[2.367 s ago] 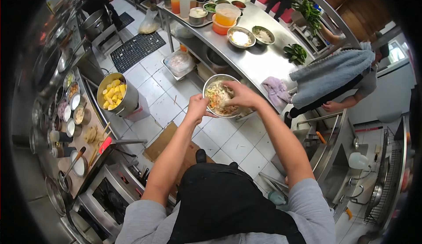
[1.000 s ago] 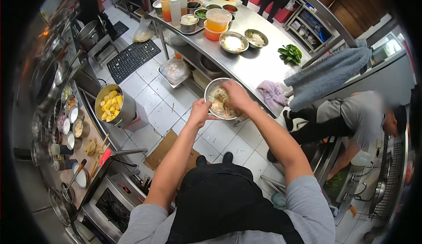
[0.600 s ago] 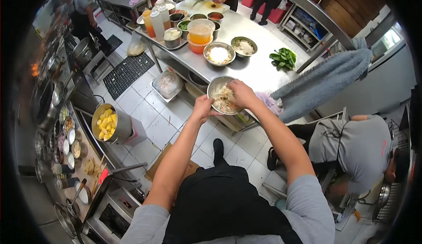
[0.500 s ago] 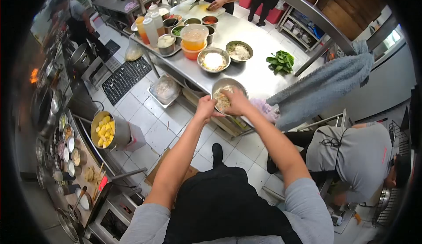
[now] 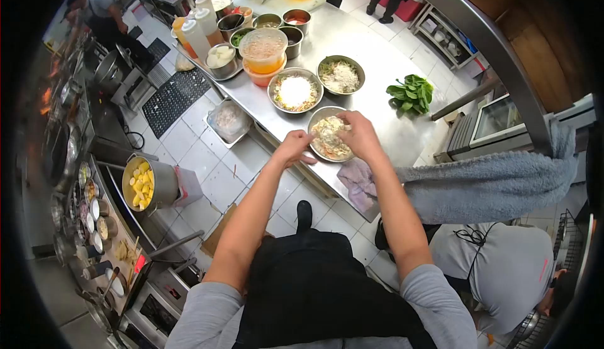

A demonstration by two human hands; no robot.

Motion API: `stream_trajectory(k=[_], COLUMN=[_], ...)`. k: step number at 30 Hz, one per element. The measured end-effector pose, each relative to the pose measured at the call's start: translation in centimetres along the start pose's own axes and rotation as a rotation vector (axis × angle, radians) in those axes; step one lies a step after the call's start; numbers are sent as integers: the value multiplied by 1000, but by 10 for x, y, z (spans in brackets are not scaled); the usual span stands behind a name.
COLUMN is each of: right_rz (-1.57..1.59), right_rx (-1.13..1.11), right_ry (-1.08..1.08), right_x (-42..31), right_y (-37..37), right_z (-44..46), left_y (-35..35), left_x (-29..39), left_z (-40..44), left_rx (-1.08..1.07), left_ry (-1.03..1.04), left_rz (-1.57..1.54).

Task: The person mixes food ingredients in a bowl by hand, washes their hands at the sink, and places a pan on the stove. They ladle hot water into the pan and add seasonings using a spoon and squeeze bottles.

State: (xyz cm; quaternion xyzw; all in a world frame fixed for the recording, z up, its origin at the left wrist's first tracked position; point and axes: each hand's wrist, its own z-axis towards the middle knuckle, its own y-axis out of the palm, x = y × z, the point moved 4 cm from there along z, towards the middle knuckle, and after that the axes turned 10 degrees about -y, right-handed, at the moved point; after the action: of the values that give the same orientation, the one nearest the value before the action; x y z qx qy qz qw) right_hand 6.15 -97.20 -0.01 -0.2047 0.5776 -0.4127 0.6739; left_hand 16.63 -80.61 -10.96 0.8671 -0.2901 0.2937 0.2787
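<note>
Two hands work at one metal bowl (image 5: 319, 115), positioned between them at the near edge of the tabletop (image 5: 374, 53). The left hand (image 5: 294, 149) is partly curled at the bowl's left side, fingers and thumb apart; whether it grips the rim cannot be determined. The right hand (image 5: 361, 136) reaches over the right rim, fingers bent down at the pale mixture (image 5: 328, 136); whether they are closed on any of it cannot be determined. The bowl's mouth faces up; its round rim is equally wide in every direction.

One mauve cloth (image 5: 357, 184) lies under and just beside the right forearm. Beyond the hands stand two further metal bowls: one with white powder (image 5: 296, 90), ahead of the left hand, and one with pale contents (image 5: 340, 77), farther out. Two plastic tubs (image 5: 263, 48), stacked, stand behind the powder bowl. One bunch of greens (image 5: 412, 94) lies beyond the right hand. Well left of the left hand stands one pot (image 5: 168, 188) of yellow pieces (image 5: 142, 185).
</note>
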Motion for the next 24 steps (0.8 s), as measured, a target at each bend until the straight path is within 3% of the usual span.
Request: stream_trajectory(k=[1,2,6,9,10,11,13,16,21,22,24], right_rz=[-46,-93,22,125,134,-68,70,225,-165,-221,-228], right_rx=[49,-41,205,369,216,-11,122,53,-371,-363,-455], right_ry=[-92,-71,15,20,-8,-98,-65,-92,-469,-546,-465], right_x=[4,6,-20,-41,-21,0,0,-70,-147,-157,-195], right_y=[7,16,-15,-19,7,31,35,29,123,149,176], right_z=[-3,-3,1,4,1,-5,0,39,81,80,78], left_y=[-4,-19,-58,-71,-71,-74,-85,-124,-158,-155,-174], left_x=[7,12,46,56,60,60,61,41,11,14,-1], left_z=[-8,-4,15,48,46,36,15,-20,-122,-152,-179], left_rx=[-13,146,471,404,480,503,558,512,391,377,414], left_ry=[-17,-14,159,311,327,319,317,328,306,322,311], left_rz=[9,-36,-287,-292,-336,-291,-211,-204,-196,-237,-203])
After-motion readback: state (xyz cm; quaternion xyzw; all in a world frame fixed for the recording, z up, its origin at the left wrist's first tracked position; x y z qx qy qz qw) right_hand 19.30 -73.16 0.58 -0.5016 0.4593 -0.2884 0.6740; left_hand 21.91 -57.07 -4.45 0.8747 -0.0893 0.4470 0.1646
